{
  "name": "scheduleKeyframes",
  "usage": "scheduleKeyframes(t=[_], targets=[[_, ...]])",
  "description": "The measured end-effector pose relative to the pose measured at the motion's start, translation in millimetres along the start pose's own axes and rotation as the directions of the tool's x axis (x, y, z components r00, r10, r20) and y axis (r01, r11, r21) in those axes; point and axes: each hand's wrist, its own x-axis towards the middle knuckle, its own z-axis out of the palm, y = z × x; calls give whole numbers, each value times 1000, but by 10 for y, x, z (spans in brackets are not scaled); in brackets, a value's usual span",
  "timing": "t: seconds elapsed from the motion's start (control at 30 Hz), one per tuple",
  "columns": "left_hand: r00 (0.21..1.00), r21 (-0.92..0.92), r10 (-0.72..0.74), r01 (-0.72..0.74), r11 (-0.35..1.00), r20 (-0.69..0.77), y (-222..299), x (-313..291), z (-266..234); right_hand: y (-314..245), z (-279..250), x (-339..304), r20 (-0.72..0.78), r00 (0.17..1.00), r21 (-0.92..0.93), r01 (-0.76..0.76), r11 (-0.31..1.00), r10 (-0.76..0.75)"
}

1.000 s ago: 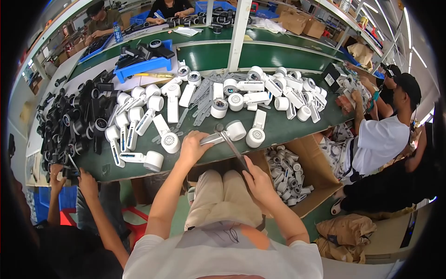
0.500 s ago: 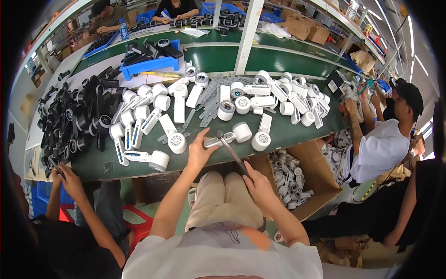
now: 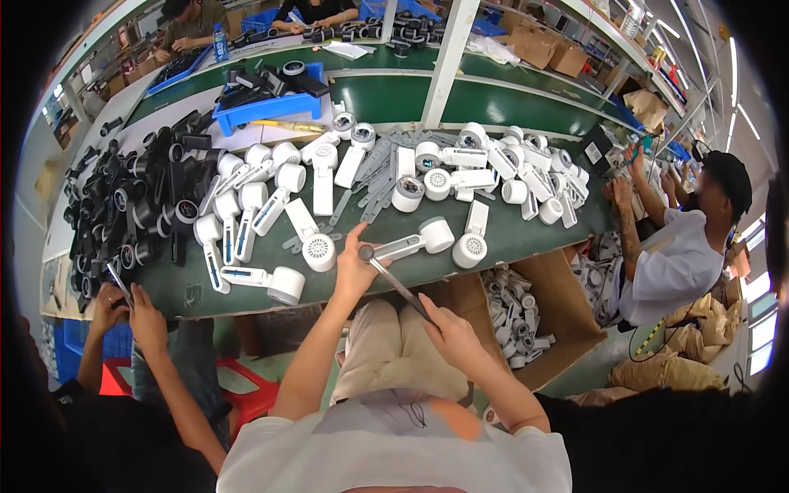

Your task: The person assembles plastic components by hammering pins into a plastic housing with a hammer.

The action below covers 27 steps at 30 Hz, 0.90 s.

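Note:
My left hand (image 3: pixel 354 267) is closed round the handle end of a white handheld fan (image 3: pixel 409 245), whose round head points right over the table's near edge. In my right hand (image 3: pixel 454 332) is the dark handle of a small hammer (image 3: pixel 399 284). The hammer's round head lies over the fan's handle end, close to my left fingers; whether it touches cannot be made out. Beyond my hands lie a white fan with a round grille (image 3: pixel 470 249), another grilled fan (image 3: pixel 318 251) and a heap of flat grey strips (image 3: pixel 382 177).
Black fans (image 3: pixel 148 197) pile up at left beside a co-worker's hands (image 3: pixel 127 312) holding a metal tool. A blue bin (image 3: pixel 271 113) stands at the back. Below the table's right edge, a cardboard box (image 3: pixel 559 308) holds white fans. Another person (image 3: pixel 670 238) works at right.
The hammer head has moved left and down, from over the fan's middle to its handle end by my left fingers. At left, the co-worker's hands and tool have shifted.

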Motion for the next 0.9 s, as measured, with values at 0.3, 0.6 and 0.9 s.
scheduleKeyframes(t=[0.3,0.6,0.9], targets=[[981,-8,-177,178,984,77,74,45,-12,106,-23,-64,-67,997,55,-39,998,43],[998,-30,-66,66,997,13,132,73,-9,-14,87,-39,-26,994,79,-100,992,103],[982,-78,-159,167,983,97,122,62,-7,231,-126,-86,-204,962,47,-178,983,184]])
